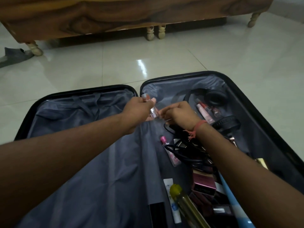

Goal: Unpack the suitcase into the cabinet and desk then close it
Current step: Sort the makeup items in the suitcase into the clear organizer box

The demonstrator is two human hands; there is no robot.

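One open suitcase (85, 99) flat on the tiled floor (164, 51), two halves side by side, both lined in grey fabric. Left half: lining only. Right half: one pair of black headphones (215, 97) at the far end; one tangle of black cable (185, 150) at centre; one pink-capped tube (169, 151) lying just left of the cable; one white tube (171, 199) and one yellow-capped bottle (184, 203) near the front edge; several pink and maroon boxes (204, 183), count unclear; one light-blue stick (233, 199) running along the right forearm. Two small bottles, pink and reddish, near the headphones, blurred.

Left hand (136, 116) over the hinge line, fingers curled round small clear bottles (152, 107), number not discernible. Right hand (179, 116) just right of it, fingers pinched together near those bottles; object held, if any, not resolvable. One red thread (197, 127) tied at the right wrist.

Far side: one wooden bed (115, 15) on turned legs; one grey cloth (13, 57) on the floor, far left.
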